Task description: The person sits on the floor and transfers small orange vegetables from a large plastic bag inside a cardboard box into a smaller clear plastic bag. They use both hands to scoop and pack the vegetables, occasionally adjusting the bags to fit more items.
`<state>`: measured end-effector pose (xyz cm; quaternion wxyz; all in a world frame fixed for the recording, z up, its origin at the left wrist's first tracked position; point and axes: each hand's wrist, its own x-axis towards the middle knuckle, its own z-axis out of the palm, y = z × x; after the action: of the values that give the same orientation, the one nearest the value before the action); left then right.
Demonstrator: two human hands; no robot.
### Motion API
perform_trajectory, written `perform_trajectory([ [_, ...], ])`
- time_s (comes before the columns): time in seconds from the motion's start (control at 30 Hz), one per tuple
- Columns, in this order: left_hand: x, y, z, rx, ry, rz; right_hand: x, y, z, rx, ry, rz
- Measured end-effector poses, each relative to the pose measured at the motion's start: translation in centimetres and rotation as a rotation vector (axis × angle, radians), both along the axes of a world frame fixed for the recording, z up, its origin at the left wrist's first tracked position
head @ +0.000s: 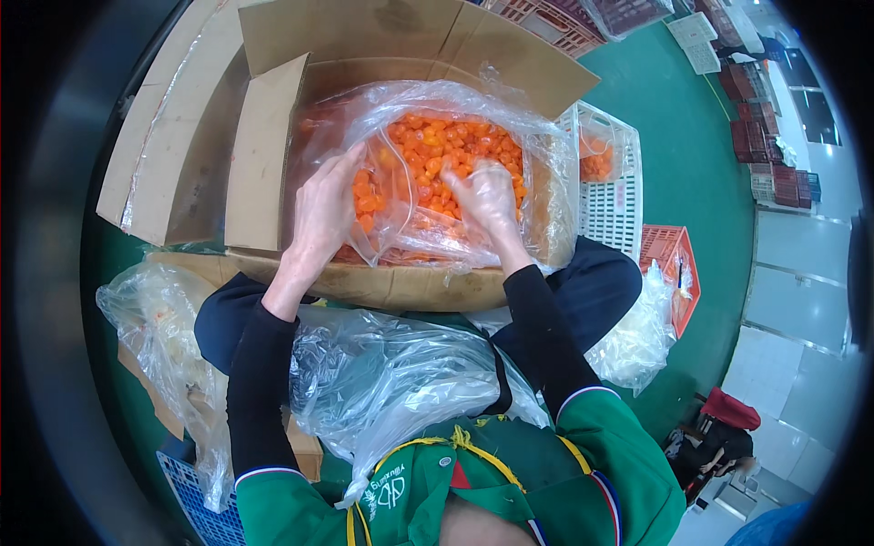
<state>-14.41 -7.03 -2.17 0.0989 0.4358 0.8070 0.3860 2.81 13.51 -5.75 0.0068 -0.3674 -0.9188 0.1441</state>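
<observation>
In front of me stands an open cardboard box [382, 285] lined with a large clear plastic bag [546, 147]. Many small, glossy orange pieces [471, 136], probably candied fruit, fill the liner. My left hand [326, 198] grips the left edge of a smaller clear plastic bag [392, 225], which has some orange pieces in its left part. Over the loose pieces, my right hand [486, 194] is curled with the thumb apart; its fingertips are hidden, so I cannot tell what it holds.
At the right is a white plastic crate [611, 211] with a bag of orange pieces [596, 158]. Behind it sits an orange crate [662, 239]. Crumpled clear plastic [160, 321] lies at the left, above a blue crate [198, 501]. Another person [724, 437] is at the far lower right.
</observation>
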Motion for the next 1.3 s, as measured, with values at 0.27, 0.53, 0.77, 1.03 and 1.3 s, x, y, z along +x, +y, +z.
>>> perform_trajectory([
  [0.27, -0.1, 0.2, -0.5, -0.014, -0.013, 0.003, 1.6, -0.8, -3.5, 0.042, -0.056, 0.221],
  [0.53, -0.1, 0.3, -0.7, -0.023, 0.016, 0.000, 3.9, 2.9, -4.1, -0.429, 0.108, 0.045],
  [0.77, -0.2, 0.6, -0.7, -0.031, 0.014, -0.002, 4.4, 3.2, -4.6, -0.738, 0.248, -0.122],
  [1.03, -0.1, 0.3, -0.2, -0.062, -0.032, 0.004, 4.7, 3.3, -4.9, -1.623, 0.754, -0.742],
  [1.3, -0.1, 0.4, -0.7, -0.040, -0.006, -0.007, 4.4, 2.8, -3.9, -1.788, 0.958, -0.542],
])
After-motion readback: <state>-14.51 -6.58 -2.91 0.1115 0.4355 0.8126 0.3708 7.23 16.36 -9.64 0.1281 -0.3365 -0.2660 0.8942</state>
